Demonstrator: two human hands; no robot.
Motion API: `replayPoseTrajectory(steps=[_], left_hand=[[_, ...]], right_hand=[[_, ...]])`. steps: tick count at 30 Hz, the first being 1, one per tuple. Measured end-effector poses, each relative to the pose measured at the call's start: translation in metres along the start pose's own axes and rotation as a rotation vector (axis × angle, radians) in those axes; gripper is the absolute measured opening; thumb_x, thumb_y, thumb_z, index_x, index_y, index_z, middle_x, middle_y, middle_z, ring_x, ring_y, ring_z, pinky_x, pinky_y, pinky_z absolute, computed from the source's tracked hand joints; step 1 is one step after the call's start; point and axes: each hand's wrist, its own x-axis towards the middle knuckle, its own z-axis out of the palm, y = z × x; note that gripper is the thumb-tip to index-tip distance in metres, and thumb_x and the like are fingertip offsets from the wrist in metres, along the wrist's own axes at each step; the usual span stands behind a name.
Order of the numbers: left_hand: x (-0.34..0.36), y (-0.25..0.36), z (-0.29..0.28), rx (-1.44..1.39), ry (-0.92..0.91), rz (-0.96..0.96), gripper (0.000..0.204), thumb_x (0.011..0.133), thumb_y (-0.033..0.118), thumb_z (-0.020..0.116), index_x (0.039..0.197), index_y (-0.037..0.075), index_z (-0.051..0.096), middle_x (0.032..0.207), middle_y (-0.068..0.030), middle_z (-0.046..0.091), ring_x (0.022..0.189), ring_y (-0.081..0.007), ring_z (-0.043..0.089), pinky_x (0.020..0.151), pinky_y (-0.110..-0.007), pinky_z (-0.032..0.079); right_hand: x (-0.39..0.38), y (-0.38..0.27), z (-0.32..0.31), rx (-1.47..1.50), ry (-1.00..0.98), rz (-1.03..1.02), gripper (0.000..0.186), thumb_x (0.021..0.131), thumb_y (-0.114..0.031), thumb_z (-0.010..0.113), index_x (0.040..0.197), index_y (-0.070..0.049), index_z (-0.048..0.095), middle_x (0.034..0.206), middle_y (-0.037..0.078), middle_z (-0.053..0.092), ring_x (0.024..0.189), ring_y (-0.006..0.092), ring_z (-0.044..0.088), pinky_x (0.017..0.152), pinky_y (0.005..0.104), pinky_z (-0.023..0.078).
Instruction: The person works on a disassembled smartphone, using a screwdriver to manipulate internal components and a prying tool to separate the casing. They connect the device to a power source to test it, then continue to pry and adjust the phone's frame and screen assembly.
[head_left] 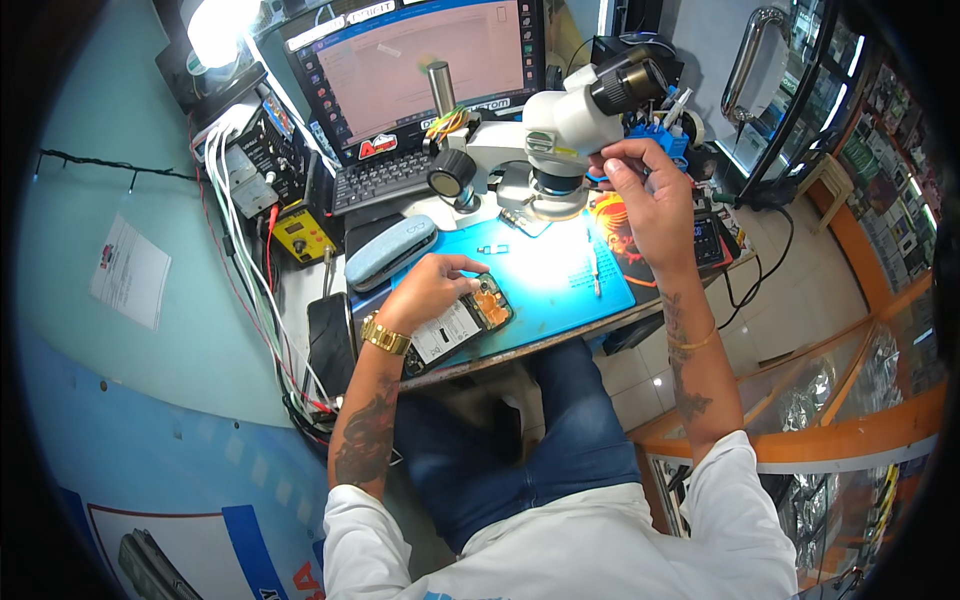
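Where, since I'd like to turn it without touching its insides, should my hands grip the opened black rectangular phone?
Probably by the outer rim of the opened black rectangular phone, on its long edge facing the person, coming from the lower right. It lies slanted, with its white-labelled battery and orange inner section exposed upward; the left hand is over the opposite edge.

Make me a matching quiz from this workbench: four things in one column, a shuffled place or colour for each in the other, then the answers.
Column one:
1. Opened smartphone
2. Stereo microscope
3. Keyboard
4. Wristwatch

Column two:
A. Black, lying in front of the monitor
B. Gold
C. White, beside the right hand
D. Under the left hand

Right pairs: 1-D, 2-C, 3-A, 4-B.
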Motion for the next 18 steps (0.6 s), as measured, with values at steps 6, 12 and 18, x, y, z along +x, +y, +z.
replayPoseTrajectory(steps=[6, 12, 18], left_hand=[[0.005, 0.001, 0.004, 0.130, 0.161, 0.006, 0.024, 0.091, 0.014, 0.069, 0.107, -0.003, 0.075, 0.085, -0.0106, 0.075, 0.073, -0.0117, 0.066, 0.070, -0.029, 0.053], [-0.014, -0.007, 0.034, -0.041, 0.385, 0.075, 0.029, 0.096, 0.017, 0.067, 0.115, -0.004, 0.071, 0.095, -0.0139, 0.076, 0.086, -0.0138, 0.070, 0.078, -0.028, 0.054], [-0.061, -0.008, 0.060, 0.428, 0.719, 0.281, 0.037, 0.092, 0.021, 0.072, 0.122, 0.000, 0.067, 0.111, -0.0171, 0.072, 0.106, -0.0315, 0.068, 0.101, -0.043, 0.048]], right_hand=[[0.024, 0.034, 0.008, -0.347, 0.116, -0.060, 0.020, 0.095, -0.007, 0.064, 0.115, -0.004, 0.069, 0.097, 0.009, 0.070, 0.084, 0.0165, 0.067, 0.078, 0.0288, 0.054], [0.020, 0.090, 0.073, -0.985, -0.126, -0.523, 0.020, 0.086, -0.010, 0.064, 0.105, -0.010, 0.072, 0.104, 0.013, 0.068, 0.101, 0.0291, 0.061, 0.081, 0.0434, 0.048], [0.039, 0.114, 0.081, -1.085, -0.157, -0.457, 0.017, 0.086, -0.012, 0.059, 0.096, -0.011, 0.073, 0.113, 0.016, 0.064, 0.109, 0.0299, 0.055, 0.088, 0.0426, 0.042]])
